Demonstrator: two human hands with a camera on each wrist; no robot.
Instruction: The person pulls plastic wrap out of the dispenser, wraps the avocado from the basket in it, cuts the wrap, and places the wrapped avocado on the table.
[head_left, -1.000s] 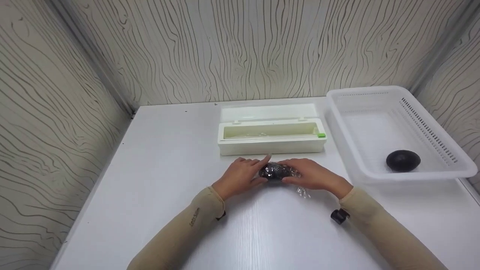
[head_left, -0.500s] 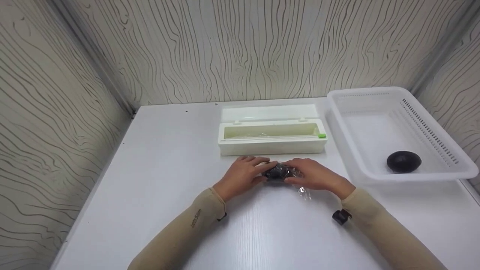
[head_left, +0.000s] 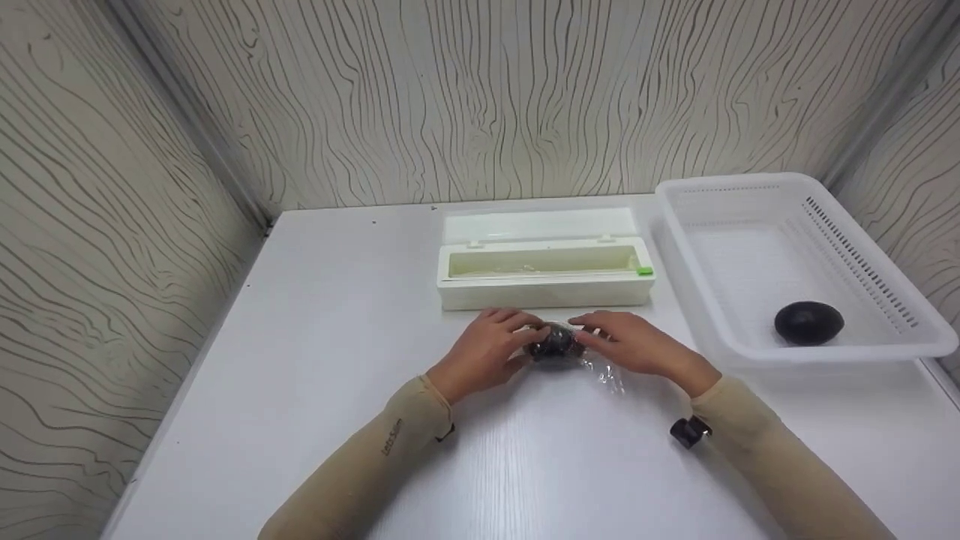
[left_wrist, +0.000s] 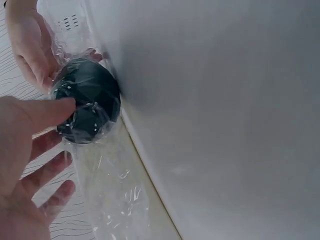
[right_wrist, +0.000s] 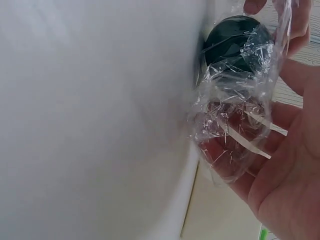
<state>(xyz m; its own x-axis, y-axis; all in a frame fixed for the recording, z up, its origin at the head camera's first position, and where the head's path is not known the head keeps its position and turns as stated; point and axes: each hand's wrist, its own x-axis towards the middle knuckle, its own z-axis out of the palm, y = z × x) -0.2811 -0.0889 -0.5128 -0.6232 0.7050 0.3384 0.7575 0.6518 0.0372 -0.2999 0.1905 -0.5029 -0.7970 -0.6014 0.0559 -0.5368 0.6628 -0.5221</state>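
A dark egg-shaped object point(head_left: 556, 341), with the look of an avocado, lies on the white table wrapped in wrinkled clear cling film point(right_wrist: 232, 125). My left hand point(head_left: 484, 349) holds its left end; in the left wrist view a digit presses the film against it while the other fingers spread apart. My right hand point(head_left: 637, 345) is at the opposite end. Its fingers lie behind the loose film in the right wrist view, relaxed rather than closed on it. A film tail point(head_left: 606, 375) hangs toward the table's front. The object's underside is hidden.
Behind the hands stands a white film dispenser box point(head_left: 546, 294), its lid point(head_left: 540, 223) raised, with a green slider point(head_left: 644, 271) at the right. The white basket point(head_left: 739, 351) at right holds another dark oval object point(head_left: 808, 323). Patterned walls enclose the table point(head_left: 337, 300).
The left index finger has come down onto the wrapped object. The right thumb has lifted from the object's front side to its top, and the right hand has shifted slightly right.
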